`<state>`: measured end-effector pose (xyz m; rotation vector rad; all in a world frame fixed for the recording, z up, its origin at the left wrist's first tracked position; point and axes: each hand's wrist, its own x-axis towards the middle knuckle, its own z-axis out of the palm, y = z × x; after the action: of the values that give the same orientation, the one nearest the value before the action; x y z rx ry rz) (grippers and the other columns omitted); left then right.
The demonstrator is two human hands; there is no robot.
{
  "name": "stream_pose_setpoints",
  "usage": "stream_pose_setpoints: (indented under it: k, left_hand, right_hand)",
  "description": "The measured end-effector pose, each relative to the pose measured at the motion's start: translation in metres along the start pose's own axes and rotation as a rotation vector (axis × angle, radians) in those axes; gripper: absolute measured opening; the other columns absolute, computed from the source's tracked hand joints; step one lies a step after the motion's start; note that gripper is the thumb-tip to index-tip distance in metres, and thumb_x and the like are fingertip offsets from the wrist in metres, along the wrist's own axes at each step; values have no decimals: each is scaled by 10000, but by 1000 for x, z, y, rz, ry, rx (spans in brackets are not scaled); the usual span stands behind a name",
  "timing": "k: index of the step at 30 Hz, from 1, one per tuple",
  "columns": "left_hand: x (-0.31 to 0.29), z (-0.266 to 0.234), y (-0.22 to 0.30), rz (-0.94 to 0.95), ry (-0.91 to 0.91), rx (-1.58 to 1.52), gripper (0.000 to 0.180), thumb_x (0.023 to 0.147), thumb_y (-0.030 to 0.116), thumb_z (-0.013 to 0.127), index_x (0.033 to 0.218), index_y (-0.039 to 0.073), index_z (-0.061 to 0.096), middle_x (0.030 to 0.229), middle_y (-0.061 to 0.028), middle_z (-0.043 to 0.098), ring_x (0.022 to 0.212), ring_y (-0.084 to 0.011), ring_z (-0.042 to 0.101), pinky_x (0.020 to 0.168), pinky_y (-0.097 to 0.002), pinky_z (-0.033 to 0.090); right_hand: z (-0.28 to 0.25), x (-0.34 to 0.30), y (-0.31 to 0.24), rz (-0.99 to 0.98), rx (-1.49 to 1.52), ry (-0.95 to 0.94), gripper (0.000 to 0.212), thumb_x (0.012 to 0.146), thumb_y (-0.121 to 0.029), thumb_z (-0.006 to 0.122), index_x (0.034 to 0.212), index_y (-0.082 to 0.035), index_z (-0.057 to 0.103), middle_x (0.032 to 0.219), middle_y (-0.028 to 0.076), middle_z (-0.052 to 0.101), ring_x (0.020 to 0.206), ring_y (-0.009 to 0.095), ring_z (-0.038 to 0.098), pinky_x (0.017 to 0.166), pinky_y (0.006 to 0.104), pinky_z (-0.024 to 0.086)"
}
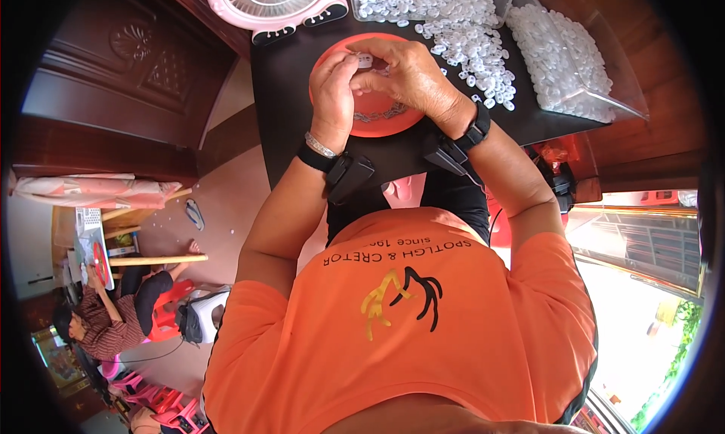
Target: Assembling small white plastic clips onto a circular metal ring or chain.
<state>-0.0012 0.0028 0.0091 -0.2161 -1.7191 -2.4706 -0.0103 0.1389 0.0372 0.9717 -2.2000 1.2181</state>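
Above a round orange-red plate (401,124), both my hands come together around a small white plastic piece (365,60). My left hand (332,90) has its fingers closed against the left side of that piece. From the right, my right hand (411,73) curls its thumb and fingers around it. Part of the piece is covered by my fingers. Small metal-looking parts (381,115) lie in a row on the near part of the plate. Many white oval pieces (474,56) are spread on the black table to the right of my right hand.
The black table (291,94) carries a pink fan (276,4) at the back left. Two clear bins of white pieces stand at the back and at the right, the right bin (623,87) tilted. Far left, another person (113,321) sits at a separate table.
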Motion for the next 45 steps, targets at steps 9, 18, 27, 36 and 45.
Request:
stream_pose_setpoints:
  k: [9,18,27,36,45]
  left_hand:
    - [-6,5,7,44,-71,36,246,884,216,499,852,8,625,709,-19,601,568,-80,533,525,-200,417]
    - [-2,-1,7,91,-105,48,251,861,218,523,714,26,591,594,6,515,505,-66,476,460,-192,347]
    - [5,4,-1,136,-138,93,245,837,187,524,686,4,586,617,-18,547,488,-86,482,448,-221,378]
    - [7,-2,-2,137,-144,117,255,822,196,522,681,-1,599,597,-20,559,476,-83,489,450,-221,396]
    - [9,-1,-5,148,-156,147,253,819,201,522,673,8,597,553,-15,524,472,-91,489,458,-226,395]
  right_hand:
    - [-17,-2,-17,-28,-163,-28,250,754,-120,660,981,-24,615,825,131,647,731,256,647,655,313,509]
    - [-116,-10,-39,106,-374,213,267,742,-178,729,944,-23,649,749,94,660,628,116,612,581,243,490]
    - [-262,-28,2,138,-1089,253,363,765,-257,675,1075,-71,633,922,123,668,816,235,649,709,305,505]
    - [-171,-85,-6,84,-1085,-86,141,752,-217,631,819,-106,687,777,91,650,736,278,621,724,365,479]
    - [-133,-103,-3,300,-709,-167,195,784,-261,583,834,-100,680,804,109,628,807,295,600,720,388,478]
